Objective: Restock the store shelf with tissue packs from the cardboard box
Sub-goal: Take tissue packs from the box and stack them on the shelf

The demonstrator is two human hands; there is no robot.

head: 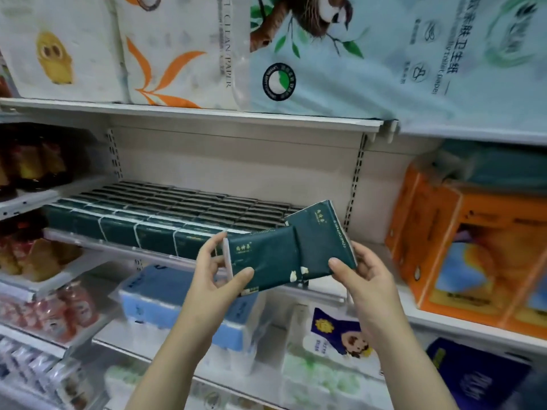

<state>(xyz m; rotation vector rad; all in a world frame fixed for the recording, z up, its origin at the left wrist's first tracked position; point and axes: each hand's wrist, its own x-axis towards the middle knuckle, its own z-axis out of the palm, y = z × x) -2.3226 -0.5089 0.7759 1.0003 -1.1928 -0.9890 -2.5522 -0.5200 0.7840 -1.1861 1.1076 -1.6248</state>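
Observation:
Two dark green tissue packs are held in front of the middle shelf (124, 247). My left hand (220, 270) grips the nearer pack (265, 258) by its left end, thumb on its face. My right hand (359, 269) pinches the second pack (321, 235), which stands tilted, its left edge partly behind the first. On the shelf behind them lie rows of the same green packs (165, 214), filling it from the left; the right end of the shelf (364, 241) is bare. The cardboard box is out of view.
Large toilet paper bundles (340, 54) sit on the shelf above. Orange tissue cartons (461, 247) stand to the right. Blue and white tissue bundles (183, 297) lie on the lower shelf, and snack bags (32, 255) fill the shelves at left.

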